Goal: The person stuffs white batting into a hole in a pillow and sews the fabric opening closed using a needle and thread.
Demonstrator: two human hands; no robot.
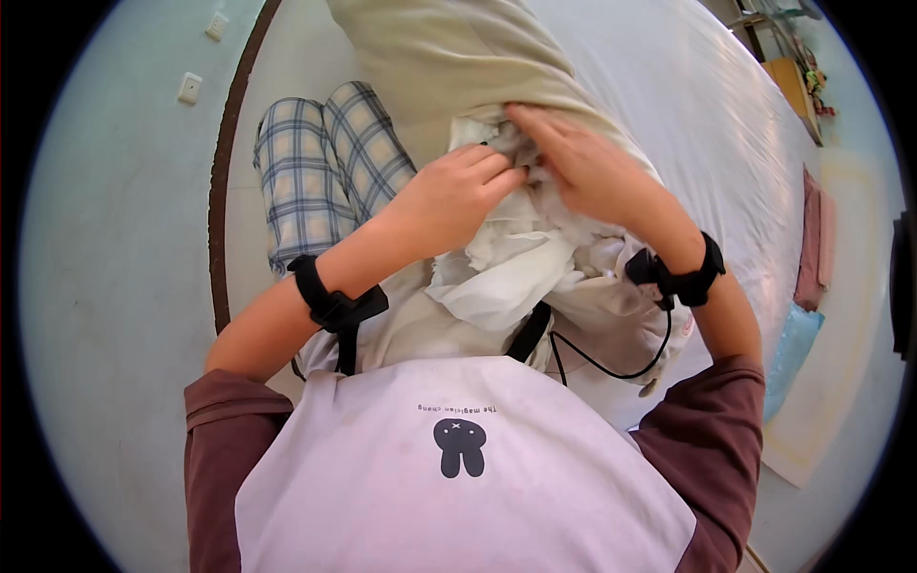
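Note:
A long beige cushion cover (458,57) stretches away from me, with a gap at its near end where white fluffy stuffing (521,145) shows. My left hand (458,198) is at the left of this gap, its fingers bent and closed on the stuffing. From the right, my right hand (602,174) curves over the stuffing, fingertips against the cover's edge; its fingers close around the fluff, partly hidden. Below both hands, a crumpled thin white cloth (506,284) hangs over my lap.
Two blue-and-cream plaid rolled bundles (306,181) lie to the left of the cover. A white plastic-like sheet (697,105) spreads at the right. Beyond it are folded reddish cloths (814,239) and a light blue package (793,353). A black cable (616,372) hangs below my right wrist.

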